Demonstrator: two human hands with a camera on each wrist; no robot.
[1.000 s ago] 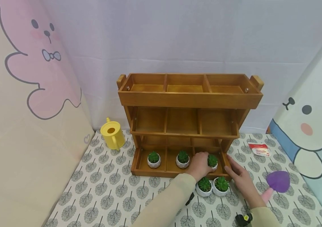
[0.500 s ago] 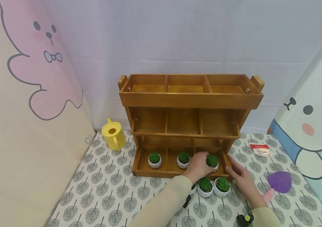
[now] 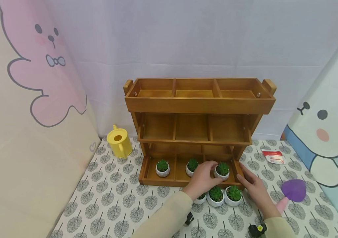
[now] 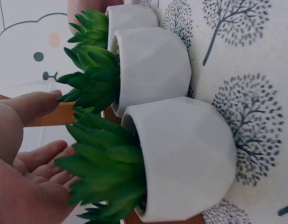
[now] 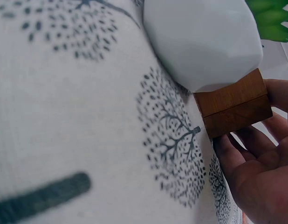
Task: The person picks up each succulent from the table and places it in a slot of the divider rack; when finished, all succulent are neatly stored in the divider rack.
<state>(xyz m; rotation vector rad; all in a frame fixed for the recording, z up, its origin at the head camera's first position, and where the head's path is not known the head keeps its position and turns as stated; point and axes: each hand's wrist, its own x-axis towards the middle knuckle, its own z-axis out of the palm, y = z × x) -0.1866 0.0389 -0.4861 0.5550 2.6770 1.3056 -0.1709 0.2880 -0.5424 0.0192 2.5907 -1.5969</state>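
Note:
A wooden three-tier shelf [image 3: 200, 104] stands at the back of the table. In its bottom tier sit three white-potted succulents, one per compartment. Beside the right-hand succulent [image 3: 222, 171] my left hand [image 3: 202, 179] has its thumb and fingers spread, partly covering the middle succulent [image 3: 191, 166]. The left wrist view also shows that hand's fingers apart, behind a row of potted succulents [image 4: 183, 158]. My right hand [image 3: 254, 190] holds the bottom tier's front right corner, thumb and fingers on either side of the wood [image 5: 237, 105] in the right wrist view.
Three more potted succulents, including one at the right end [image 3: 232, 195], stand before the shelf. A yellow watering can [image 3: 119, 143] is at left. At right lie a purple toy shovel [image 3: 294, 190] and a red-and-white packet [image 3: 274, 157].
My left hand has loosened from the right-hand succulent and drawn slightly left and toward me, leaving the pot in its compartment. The right hand stays at the shelf corner.

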